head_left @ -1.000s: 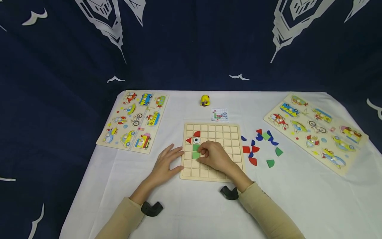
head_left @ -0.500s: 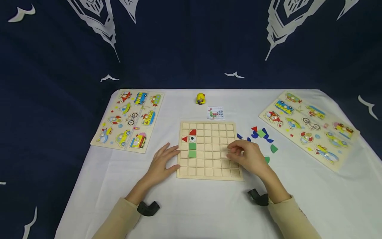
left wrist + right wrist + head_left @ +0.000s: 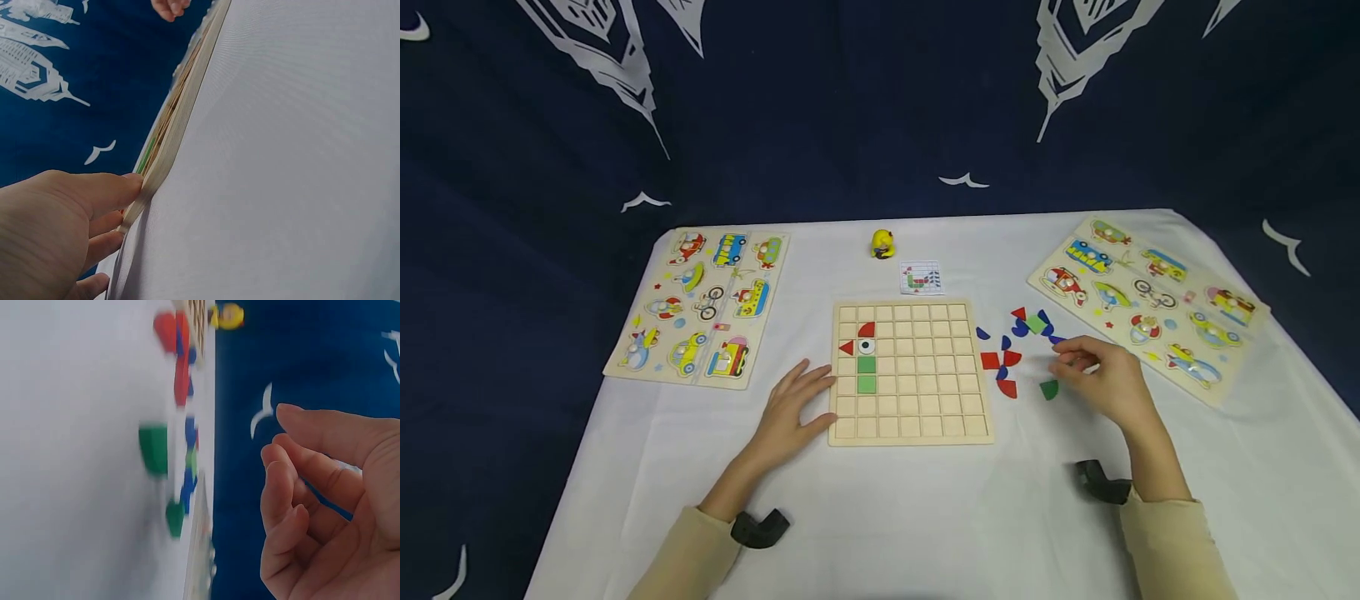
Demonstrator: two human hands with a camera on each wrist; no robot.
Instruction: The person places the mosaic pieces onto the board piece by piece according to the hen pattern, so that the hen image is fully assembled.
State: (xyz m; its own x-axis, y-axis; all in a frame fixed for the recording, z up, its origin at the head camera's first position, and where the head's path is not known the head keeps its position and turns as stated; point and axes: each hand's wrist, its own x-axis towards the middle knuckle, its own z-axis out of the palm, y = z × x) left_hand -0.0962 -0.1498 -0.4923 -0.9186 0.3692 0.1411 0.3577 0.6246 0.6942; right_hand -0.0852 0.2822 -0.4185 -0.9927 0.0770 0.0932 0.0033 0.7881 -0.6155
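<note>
Grid board (image 3: 908,383) centre; left hand (image 3: 788,414) spread, touching its left edge. Right hand (image 3: 1108,379) empty, loosely curled, well right of board. Green quarter-circle (image 3: 1049,390) just left and near of right hand, the closer hand.

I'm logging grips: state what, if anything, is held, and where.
Nothing: the left hand only touches the board at its left edge; the right hand is empty.
</note>
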